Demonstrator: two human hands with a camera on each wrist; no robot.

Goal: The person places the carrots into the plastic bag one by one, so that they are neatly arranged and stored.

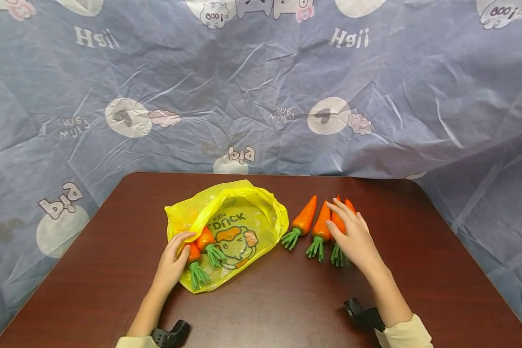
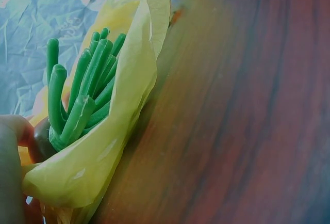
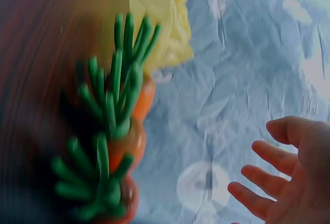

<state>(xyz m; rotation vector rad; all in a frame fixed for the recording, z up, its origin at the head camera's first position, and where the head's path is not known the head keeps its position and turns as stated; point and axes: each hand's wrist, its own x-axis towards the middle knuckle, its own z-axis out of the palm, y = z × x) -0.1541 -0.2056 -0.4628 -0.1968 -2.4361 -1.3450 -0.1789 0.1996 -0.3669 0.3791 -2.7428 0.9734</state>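
A yellow plastic bag (image 1: pixel 267 244) with a printed duck lies on its side, its mouth toward me. Two orange carrots with green stalks, one a near carrot (image 1: pixel 194 252) and one a farther carrot (image 1: pixel 205 239), lie in its left part, stalks outward. My left hand (image 1: pixel 172 256) grips the bag's left edge, fingers on the upper flap and thumb beside the near carrot. In the left wrist view, green stalks (image 2: pixel 90 79) stick up inside the yellow edge. Over the loose carrots (image 1: pixel 321 226) on the right hovers my right hand (image 1: pixel 354 237), its fingers spread and holding nothing.
Several carrots lie in a row right of the bag, the leftmost carrot (image 1: pixel 304 220) close to the bag's rim. The dark brown table (image 1: pixel 265 314) ends at a far edge, behind which hangs a crumpled grey-blue printed cloth (image 1: pixel 252 96).
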